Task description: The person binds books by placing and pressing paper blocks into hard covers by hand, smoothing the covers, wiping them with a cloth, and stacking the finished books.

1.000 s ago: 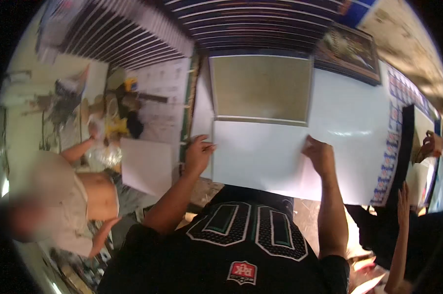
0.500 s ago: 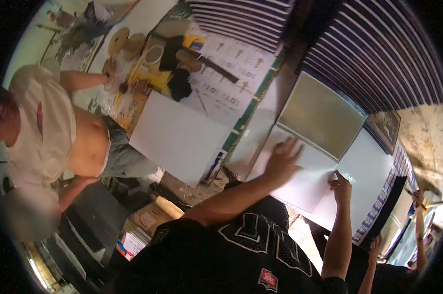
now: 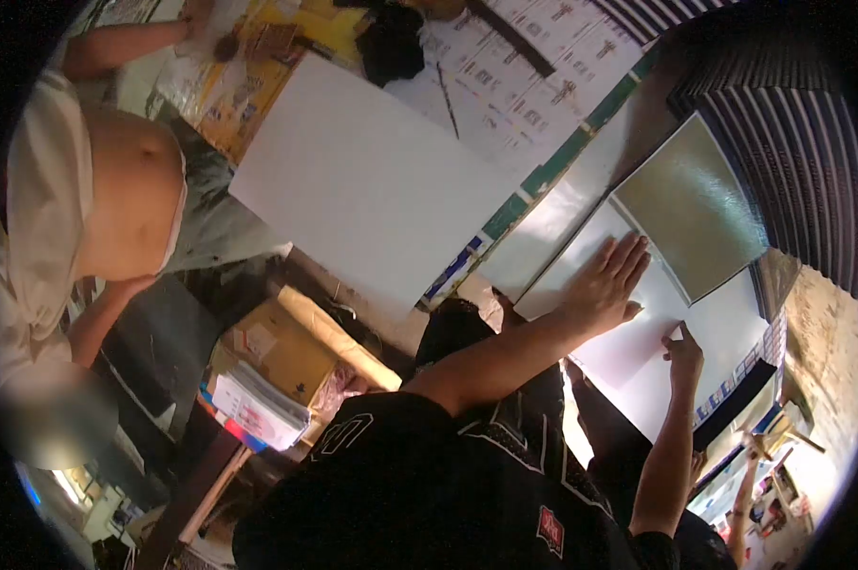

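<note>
My left hand (image 3: 604, 283) lies flat with its fingers stretched over a white sheet (image 3: 628, 356), close to the edge of a grey-green panel (image 3: 693, 214). The panel has a pale border along its near side. My right hand (image 3: 683, 356) pinches the sheet's right corner between thumb and fingers, and that corner is slightly raised. Beneath it is a glossy white work surface (image 3: 733, 328).
Tall stacks of dark, light-edged boards (image 3: 785, 161) stand behind the panel. To the left, a large white sheet (image 3: 372, 180) covers part of another table near a person in a light shirt (image 3: 44, 190). A cardboard box (image 3: 277, 347) holding papers sits below.
My view has swung, so the scene sits differently in the frame. My left hand now lies flatter near the panel's edge; my right hand still pinches the sheet's corner.
</note>
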### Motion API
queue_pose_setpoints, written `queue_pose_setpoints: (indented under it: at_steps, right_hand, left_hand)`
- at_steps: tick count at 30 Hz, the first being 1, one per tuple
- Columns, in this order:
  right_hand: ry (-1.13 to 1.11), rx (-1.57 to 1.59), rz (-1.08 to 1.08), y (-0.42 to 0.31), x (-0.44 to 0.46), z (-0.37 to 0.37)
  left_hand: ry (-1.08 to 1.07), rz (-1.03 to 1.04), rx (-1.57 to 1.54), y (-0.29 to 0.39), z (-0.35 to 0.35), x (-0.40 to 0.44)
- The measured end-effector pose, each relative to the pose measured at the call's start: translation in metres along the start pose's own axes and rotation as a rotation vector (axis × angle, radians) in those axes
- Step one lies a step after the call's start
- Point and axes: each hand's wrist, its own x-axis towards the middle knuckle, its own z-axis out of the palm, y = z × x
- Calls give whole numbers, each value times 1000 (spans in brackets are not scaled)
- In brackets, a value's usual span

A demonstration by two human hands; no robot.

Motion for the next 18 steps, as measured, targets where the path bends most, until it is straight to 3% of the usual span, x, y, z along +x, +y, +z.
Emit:
queue_pose_setpoints:
  at_steps: [6,8,10,11,12,13,14,16,18]
  right_hand:
    - [2,159,-204,36,11,7]
    - [12,477,-192,65,27,28]
    - [-142,128,31,109,69,52]
    - [-126,125,25,102,75,56]
    - [-165,246,-53,95,65,50]
    - [-170,350,-113,94,50,37]
    - [68,261,-318,98,30,35]
    - [86,341,-316,50,-4,3]
    - [-27,408,-276,68,14,13]
  left_hand:
    - [-73,-12,-39,8,19,4]
    - [-140,-11,9,10,21,5]
    - [-40,15,3,9,24,0]
    - [-79,-17,-159,4,26,-2]
    - [-57,-152,-389,7,41,-6]
    - [-135,-140,-413,6,24,2]
    - [-125,-31,-524,30,22,8]
    - [-87,25,-25,27,12,11]
    - [-127,-83,-76,28,12,8]
